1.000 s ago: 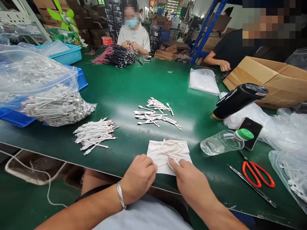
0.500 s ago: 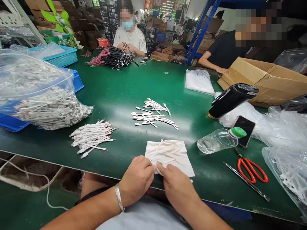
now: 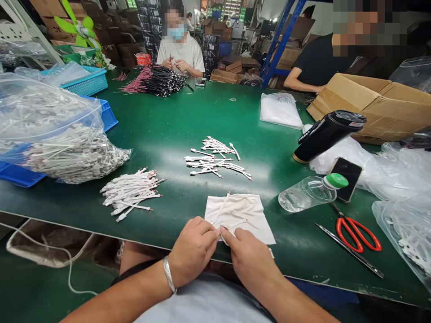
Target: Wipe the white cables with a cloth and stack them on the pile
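My left hand and my right hand meet at the near edge of a white cloth, thumbs and fingertips pinched almost together. What lies between the fingertips is hidden. On the cloth rest two short white cables with connectors; the upper cable slants away from my left fingers. A small white connector end shows just beyond my right hand. Beyond the cloth, several white cables lie loosely spread. To the left sits a denser pile of white cables.
Clear bag of cables at left. On the right are a water bottle, black tumbler, phone, red-handled scissors, a metallic pen-like tool and an open carton. Two people work across the green table.
The view has shifted slightly. My hands stay pinched at the cloth's edge with very little movement. Across the table, the masked person's hands have moved a little apart.
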The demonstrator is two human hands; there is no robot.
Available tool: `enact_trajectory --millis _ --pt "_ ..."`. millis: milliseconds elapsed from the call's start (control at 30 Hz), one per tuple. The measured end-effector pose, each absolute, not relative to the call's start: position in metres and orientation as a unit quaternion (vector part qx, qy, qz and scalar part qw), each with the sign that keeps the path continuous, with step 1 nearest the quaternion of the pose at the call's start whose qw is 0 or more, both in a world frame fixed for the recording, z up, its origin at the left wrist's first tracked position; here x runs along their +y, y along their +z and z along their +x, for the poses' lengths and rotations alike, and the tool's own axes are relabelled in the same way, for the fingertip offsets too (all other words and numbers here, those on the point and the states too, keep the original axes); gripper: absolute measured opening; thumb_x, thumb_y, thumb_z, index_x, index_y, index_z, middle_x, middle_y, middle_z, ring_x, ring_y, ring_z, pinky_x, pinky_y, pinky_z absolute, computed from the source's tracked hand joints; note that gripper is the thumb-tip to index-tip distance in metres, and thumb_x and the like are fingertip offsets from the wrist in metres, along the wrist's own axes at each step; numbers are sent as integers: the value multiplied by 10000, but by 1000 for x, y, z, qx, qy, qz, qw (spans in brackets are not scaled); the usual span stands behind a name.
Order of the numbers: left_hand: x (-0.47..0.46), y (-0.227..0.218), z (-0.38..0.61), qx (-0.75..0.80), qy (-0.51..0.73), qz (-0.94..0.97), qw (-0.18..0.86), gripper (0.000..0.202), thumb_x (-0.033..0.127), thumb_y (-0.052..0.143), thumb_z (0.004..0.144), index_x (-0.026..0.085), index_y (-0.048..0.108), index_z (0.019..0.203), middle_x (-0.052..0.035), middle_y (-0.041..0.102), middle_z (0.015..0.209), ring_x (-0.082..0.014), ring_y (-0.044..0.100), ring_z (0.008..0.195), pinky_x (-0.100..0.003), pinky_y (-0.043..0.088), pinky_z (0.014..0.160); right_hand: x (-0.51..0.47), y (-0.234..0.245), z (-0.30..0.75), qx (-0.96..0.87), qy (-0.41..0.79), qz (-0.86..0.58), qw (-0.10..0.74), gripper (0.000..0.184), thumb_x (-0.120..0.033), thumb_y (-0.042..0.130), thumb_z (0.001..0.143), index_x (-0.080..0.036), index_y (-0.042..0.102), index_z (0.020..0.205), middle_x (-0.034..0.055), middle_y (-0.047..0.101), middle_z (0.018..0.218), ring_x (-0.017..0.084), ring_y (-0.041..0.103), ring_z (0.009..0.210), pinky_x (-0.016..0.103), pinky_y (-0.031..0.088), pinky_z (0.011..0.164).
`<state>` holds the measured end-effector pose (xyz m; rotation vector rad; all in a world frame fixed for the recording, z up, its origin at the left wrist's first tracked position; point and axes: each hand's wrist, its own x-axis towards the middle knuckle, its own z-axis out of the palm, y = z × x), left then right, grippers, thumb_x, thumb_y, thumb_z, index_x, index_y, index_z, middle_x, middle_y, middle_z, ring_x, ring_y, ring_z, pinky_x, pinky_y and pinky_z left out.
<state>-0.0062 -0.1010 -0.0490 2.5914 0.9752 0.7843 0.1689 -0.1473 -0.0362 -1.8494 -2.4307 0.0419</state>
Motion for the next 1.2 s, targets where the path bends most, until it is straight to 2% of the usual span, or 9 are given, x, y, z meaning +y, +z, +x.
enact_trajectory --millis 167,267,367,467,600,800,1000,1100,1200 --pt "-102 -49 -7 335 276 891 131 148 153 468 883 173 609 841 -31 608 766 -151 478 727 -301 407 679 -147 -30 196 -770 -66 -635 2 449 -31 451 770 -241 635 1121 46 584 728 176 523 676 257 301 538" --pt "-102 -48 -6 336 277 890 132 150 148 467 883 171 611 846 -28 607 757 -148 472 723 -297 406 678 -145 -25 194 -749 -41 -661 27 422 -51 442 795 -251 636 1112 28 566 700 151 505 649 239 299 532" --pt "-101 -47 -6 340 266 891 141 155 146 467 880 169 613 832 -28 603 752 -149 467 721 -298 406 677 -146 -31 176 -775 -1 -628 67 464 -52 429 793 -252 595 1177 20 576 714 142 510 641 230 321 545" --pt "-100 -48 -7 338 263 892 145 164 148 464 880 170 615 820 -30 603 758 -151 465 724 -297 403 673 -148 -37 172 -804 -8 -591 61 518 -9 422 756 -244 592 1184 28 583 713 158 511 638 244 322 541" --pt "-100 -47 -7 339 252 895 142 182 160 444 891 172 616 831 -31 603 774 -153 466 734 -299 400 678 -150 -38 201 -763 -34 -643 58 490 -5 396 781 -267 635 1119 32 552 700 162 495 643 245 311 528" --pt "-95 -32 -4 372 158 898 172 194 184 430 889 167 592 783 -44 583 808 -168 473 759 -290 409 663 -161 -49 234 -713 5 -682 165 428 -134 349 871 -258 552 1226 18 515 729 147 491 654 223 367 534" --pt "-83 -13 1 407 85 877 242 218 211 411 898 184 594 784 -25 610 771 -163 526 748 -273 415 671 -170 -71 235 -693 -6 -678 244 410 -136 372 857 -227 576 1201 59 572 856 172 522 752 266 440 628" --pt "-77 -9 -1 443 87 861 235 143 225 476 867 188 590 790 -17 605 733 -166 533 717 -269 401 628 -171 -73 237 -689 -3 -678 256 408 -139 378 858 -230 572 1205 60 572 860 173 524 747 270 442 626" --pt "-77 -13 -7 443 145 864 188 148 212 462 876 177 590 810 -33 594 761 -171 514 733 -282 401 642 -170 -69 239 -666 7 -691 282 400 -150 385 863 -213 557 1218 50 558 825 164 519 712 269 443 621"
